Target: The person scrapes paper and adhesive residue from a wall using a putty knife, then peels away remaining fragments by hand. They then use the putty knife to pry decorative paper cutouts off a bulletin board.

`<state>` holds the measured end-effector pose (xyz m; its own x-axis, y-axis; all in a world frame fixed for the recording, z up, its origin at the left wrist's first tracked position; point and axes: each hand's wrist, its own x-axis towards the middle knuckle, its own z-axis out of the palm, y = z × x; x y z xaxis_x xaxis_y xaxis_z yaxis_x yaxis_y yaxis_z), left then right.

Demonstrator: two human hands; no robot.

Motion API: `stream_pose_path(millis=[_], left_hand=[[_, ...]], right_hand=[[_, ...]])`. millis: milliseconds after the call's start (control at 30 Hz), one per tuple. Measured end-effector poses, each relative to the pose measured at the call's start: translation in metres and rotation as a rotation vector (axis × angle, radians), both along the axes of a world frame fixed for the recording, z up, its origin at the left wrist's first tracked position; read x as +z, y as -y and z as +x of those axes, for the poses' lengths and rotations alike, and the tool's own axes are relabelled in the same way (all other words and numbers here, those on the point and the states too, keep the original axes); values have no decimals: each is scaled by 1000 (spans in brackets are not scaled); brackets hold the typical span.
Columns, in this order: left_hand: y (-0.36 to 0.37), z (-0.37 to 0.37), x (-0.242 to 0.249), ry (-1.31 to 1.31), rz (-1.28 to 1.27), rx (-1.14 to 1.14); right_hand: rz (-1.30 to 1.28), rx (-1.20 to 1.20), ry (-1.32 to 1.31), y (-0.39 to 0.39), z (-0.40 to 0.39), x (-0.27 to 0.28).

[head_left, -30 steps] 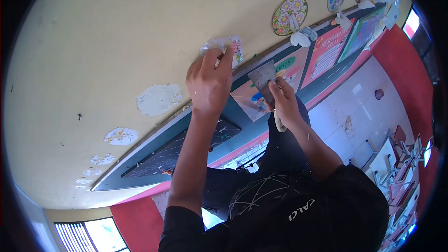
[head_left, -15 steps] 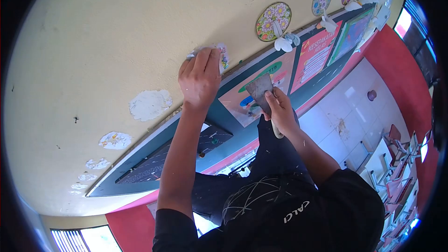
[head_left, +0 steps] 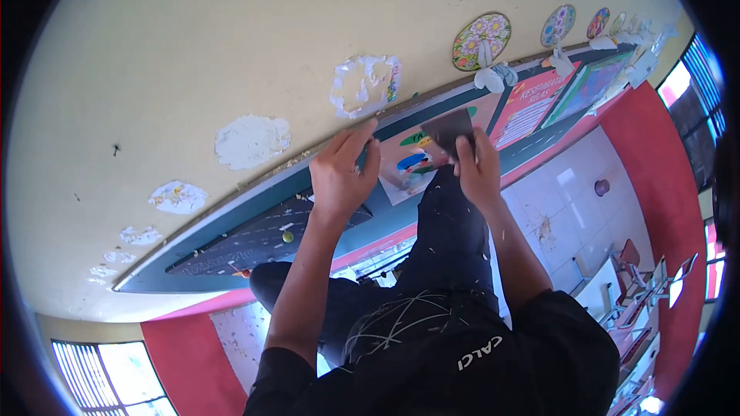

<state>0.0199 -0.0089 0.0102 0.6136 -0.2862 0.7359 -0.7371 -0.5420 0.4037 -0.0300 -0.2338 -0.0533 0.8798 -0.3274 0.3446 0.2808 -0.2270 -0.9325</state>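
My left hand (head_left: pixel 343 166) hovers at the board's upper edge, thumb and fingers curved with a gap between them and nothing visible in them. Just above it on the wall is a partly peeled sticker patch (head_left: pixel 358 86), with white paper remnants and a strip of coloured pattern on its right side. In my right hand (head_left: pixel 478 169) is a scraper with a flat, dark blade (head_left: pixel 449 130), held in front of a poster (head_left: pixel 408 177) on the board. The blade appears clear of the wall. To the left, a white scraped patch (head_left: pixel 252 142) marks the wall.
The long board (head_left: pixel 301 163) runs diagonally below the patches. Round floral stickers (head_left: pixel 482 40) and white paper pieces (head_left: pixel 487 78) line its upper right. Several smaller patches (head_left: pixel 178 196) lie at left. Desks and chairs (head_left: pixel 628 285) stand at lower right on the tiled floor (head_left: pixel 566 208).
My left hand has come away from the sticker patch and down to the board edge, its fingers now apart. The scraper's blade has risen slightly and turned. The view has shifted.
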Motion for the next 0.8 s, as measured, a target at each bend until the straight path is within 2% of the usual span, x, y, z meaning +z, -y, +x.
stream_pose_path(millis=[67,167,267,367,467,567,800], left_hand=[[8,3,5,-20,53,49],[18,10,-3,5,43,93],[21,14,-6,41,57,124],[21,16,-8,94,150,138],[21,15,-5,107,235,157],[24,14,-1,72,289,182],[30,14,-3,68,391,236]], right_hand=[[-158,-68,82,9,23,11],[-159,-70,102,-4,41,37],[-183,-91,131,-12,50,29],[-193,-94,25,-20,41,37],[-256,-148,103,-17,46,26],[-221,-125,75,-23,43,38],[-164,-110,109,-24,50,24]])
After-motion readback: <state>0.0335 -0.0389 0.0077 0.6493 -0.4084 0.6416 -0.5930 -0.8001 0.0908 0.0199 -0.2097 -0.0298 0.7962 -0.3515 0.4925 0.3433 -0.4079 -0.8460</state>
